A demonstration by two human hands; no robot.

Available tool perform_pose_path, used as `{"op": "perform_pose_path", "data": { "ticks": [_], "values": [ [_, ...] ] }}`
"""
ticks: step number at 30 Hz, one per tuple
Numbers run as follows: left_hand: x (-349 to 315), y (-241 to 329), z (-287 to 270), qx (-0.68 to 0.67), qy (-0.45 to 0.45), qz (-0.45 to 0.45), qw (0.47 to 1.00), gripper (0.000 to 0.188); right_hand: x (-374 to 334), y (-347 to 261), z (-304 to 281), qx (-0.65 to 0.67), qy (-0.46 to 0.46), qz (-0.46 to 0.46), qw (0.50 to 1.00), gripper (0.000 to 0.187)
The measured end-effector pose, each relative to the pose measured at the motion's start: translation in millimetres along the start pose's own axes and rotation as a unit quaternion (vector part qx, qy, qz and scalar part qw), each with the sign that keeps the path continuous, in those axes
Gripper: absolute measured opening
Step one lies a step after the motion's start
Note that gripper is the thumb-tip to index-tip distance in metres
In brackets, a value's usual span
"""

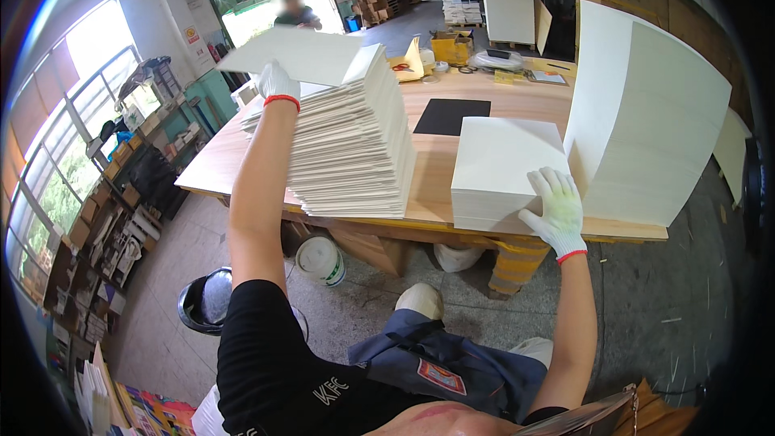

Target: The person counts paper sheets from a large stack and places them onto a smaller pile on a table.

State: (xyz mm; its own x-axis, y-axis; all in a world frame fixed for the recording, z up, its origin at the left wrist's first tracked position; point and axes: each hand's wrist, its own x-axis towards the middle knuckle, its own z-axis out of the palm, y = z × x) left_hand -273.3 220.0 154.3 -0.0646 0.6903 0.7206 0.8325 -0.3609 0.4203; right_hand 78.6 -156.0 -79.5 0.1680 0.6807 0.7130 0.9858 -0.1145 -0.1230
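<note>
A white board sheet (323, 55) is tilted over the top of a tall, uneven stack of white boards (347, 141). Its near edge is gripped by my left hand (278, 83), in a white glove with a red cuff; the fingertips are partly hidden. To the right stands a lower, neat stack of white boards (508, 149). My right hand (555, 206), gloved the same way, lies on that stack's near right corner with fingers spread. Beside it, a tall stack of large white boards (646, 113) rises at the table's right end.
A black square sheet (452, 116) lies on the wooden table (432, 186) between the stacks. Toward the back are a yellow box (452, 47), scissors (401, 67) and tape. A white bucket (320, 262) and a black stool (211, 300) stand below. Another person (297, 12) is beyond the table.
</note>
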Motion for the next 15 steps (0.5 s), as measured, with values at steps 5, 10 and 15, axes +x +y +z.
{"op": "perform_pose_path", "data": {
  "ticks": [5,10,15],
  "values": [
    [-13.9,-15.3,-11.3,0.083,-0.119,0.003,0.989,0.033,0.9,0.1,-0.3,-0.005,0.011,-0.011,1.0,0.067],
    [15.0,-43.2,0.6,-0.763,-0.073,-0.303,0.566,0.036,0.8,-3.1,-1.7,0.016,0.032,-0.028,0.999,0.056],
    [-15.5,-25.3,-39.0,-0.783,-0.067,-0.324,0.527,0.041,-10.8,17.8,1.1,0.055,0.044,-0.021,0.997,0.042]
  ]
}}
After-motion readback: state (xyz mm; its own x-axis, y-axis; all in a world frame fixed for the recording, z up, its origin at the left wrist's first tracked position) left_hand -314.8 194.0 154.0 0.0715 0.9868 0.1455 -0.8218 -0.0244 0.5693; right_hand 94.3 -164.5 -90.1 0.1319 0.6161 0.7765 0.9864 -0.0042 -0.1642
